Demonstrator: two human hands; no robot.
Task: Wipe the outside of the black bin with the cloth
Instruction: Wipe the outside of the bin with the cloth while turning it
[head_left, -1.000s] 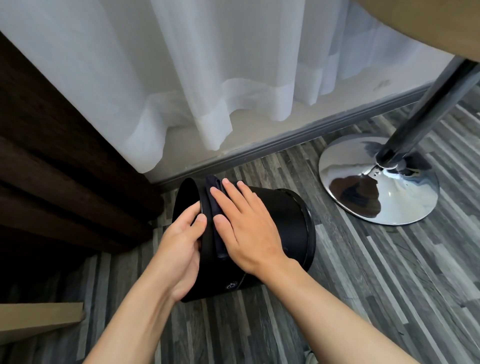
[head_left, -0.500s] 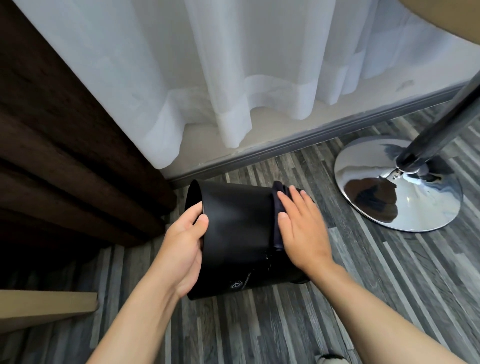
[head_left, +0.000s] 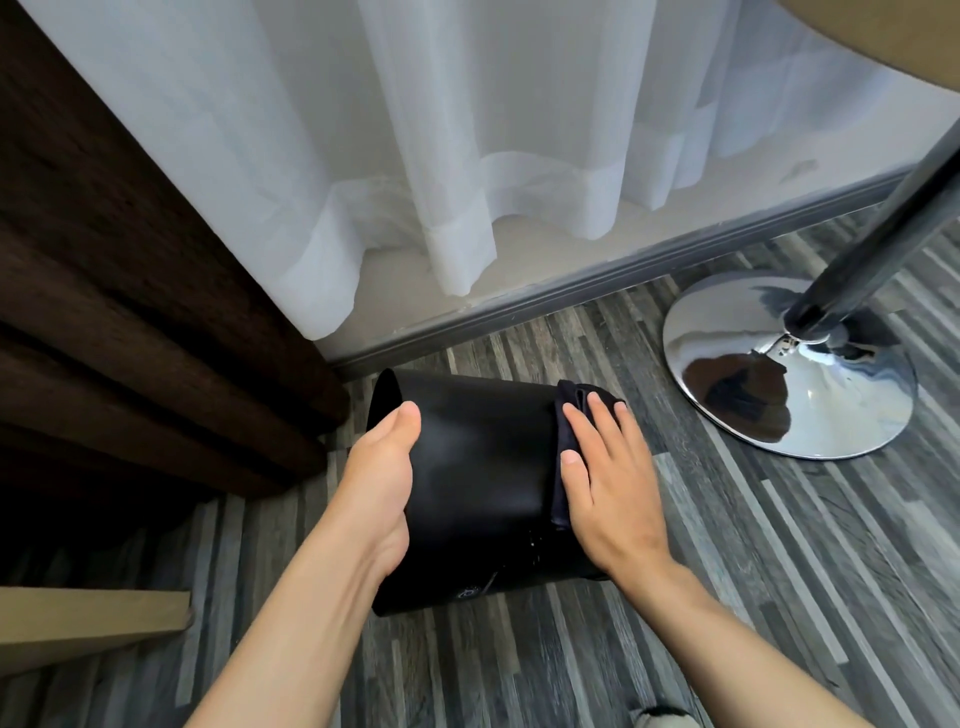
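Bin on its side — your left hand clamps its rim, your right hand lies flat, pressing the cloth; roll it, wiping with overlapping strokes.

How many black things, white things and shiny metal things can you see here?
Black: 2, the bin and the cloth
White: 1, the curtain
Shiny metal: 1, the chrome stand
Total: 4

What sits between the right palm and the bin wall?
The folded dark cloth, pressed flat under the right hand against the black bin, per the head view.
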